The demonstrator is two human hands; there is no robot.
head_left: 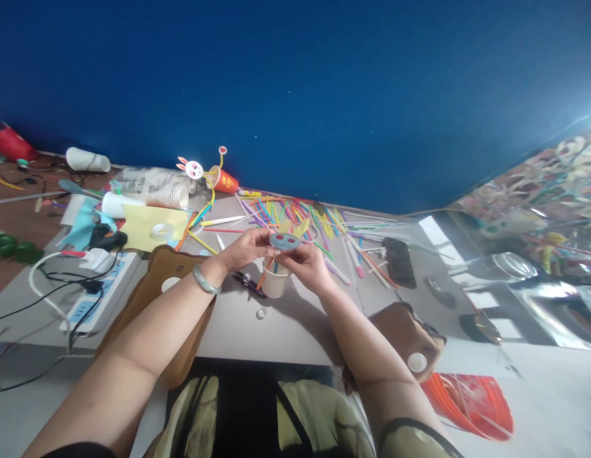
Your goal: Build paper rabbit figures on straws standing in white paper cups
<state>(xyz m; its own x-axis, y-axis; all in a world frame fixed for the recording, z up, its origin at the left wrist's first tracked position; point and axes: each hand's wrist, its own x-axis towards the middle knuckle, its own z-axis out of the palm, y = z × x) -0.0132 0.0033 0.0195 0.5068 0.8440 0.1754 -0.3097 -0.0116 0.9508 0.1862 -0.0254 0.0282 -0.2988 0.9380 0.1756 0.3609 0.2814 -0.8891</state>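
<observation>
A small blue-grey paper animal face (284,241) with red eyes and yellow ears is pinched between both hands above a white paper cup (275,284). My left hand (247,250), its wrist in a pale bangle, has its fingers closed at the face's left edge. On the right edge, the fingers of my right hand (307,262) are closed too. Coloured straws stand in the cup below, partly hidden by the hands. Dark scissors or a pen (249,284) lie left of the cup, and a small clear ring (261,313) sits in front of it.
Many coloured straws (295,213) spread along the blue wall. A red cup (223,180) with a rabbit face lies behind. Brown cushions (161,280) flank my arms. A power strip (99,292) lies left; a phone (399,262) and an orange container (471,407) are right.
</observation>
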